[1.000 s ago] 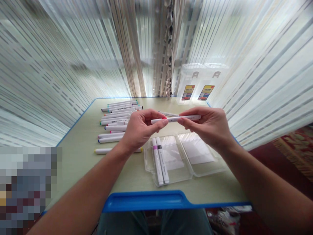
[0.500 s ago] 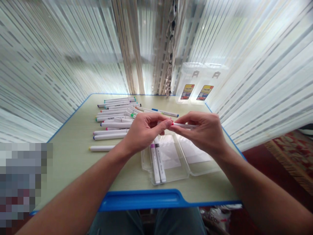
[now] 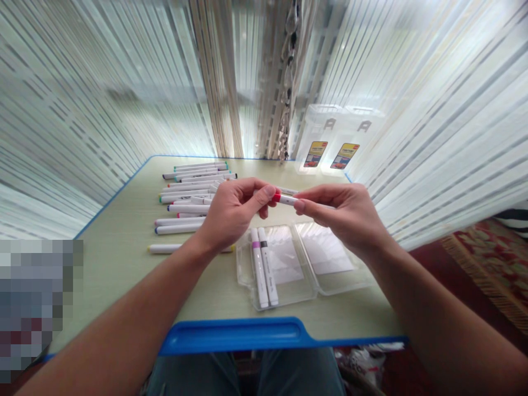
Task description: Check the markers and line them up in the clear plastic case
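Note:
A white marker [image 3: 287, 200] with a red band is held level above the table between both hands. My left hand [image 3: 241, 206] pinches its red end, thumb on top. Farther along the barrel, my right hand [image 3: 340, 206] grips it with thumb and fingers. Below lies an open clear plastic case [image 3: 305, 291], its two halves side by side. Two white markers rest in the left half, a purple-banded marker [image 3: 259, 269] and a black-banded marker [image 3: 269, 269]. Left of my left hand lie several loose markers [image 3: 181, 223], partly hidden by that hand and forearm.
Two clear plastic containers [image 3: 325, 124] with yellow labels stand at the table's back right. A blue rim and a blue tray groove [image 3: 235, 333] edge the light green table [image 3: 119, 286]. String curtains [image 3: 165, 71] hang behind. A patterned rug [image 3: 490, 264] is at the right.
The hands have shifted slightly left and up. More of the marker, including its red band, now shows between them, as the gap between the hands has widened.

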Motion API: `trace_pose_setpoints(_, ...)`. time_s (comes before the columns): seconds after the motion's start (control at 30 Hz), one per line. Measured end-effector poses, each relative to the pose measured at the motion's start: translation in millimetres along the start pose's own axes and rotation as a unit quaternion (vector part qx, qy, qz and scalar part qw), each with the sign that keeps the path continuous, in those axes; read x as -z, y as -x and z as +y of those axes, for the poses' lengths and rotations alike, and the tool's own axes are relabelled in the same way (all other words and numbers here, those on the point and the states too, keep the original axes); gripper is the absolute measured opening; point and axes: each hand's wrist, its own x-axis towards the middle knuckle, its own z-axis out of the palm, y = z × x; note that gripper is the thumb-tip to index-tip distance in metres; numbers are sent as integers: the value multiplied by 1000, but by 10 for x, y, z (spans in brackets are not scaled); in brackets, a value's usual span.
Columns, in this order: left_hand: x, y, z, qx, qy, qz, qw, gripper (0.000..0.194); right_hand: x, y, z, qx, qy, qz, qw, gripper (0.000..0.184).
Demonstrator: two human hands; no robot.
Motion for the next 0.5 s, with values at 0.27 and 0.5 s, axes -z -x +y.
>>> trace_pose_setpoints(0.27,39,-20,-34,32,78,33,996,17,44,-20,17,-5,-65,-15,998,20)
trace_pose_setpoints(0.5,90,-46,-35,51,98,54,992,17,97,-40,11,-6,-106,-35,994,18)
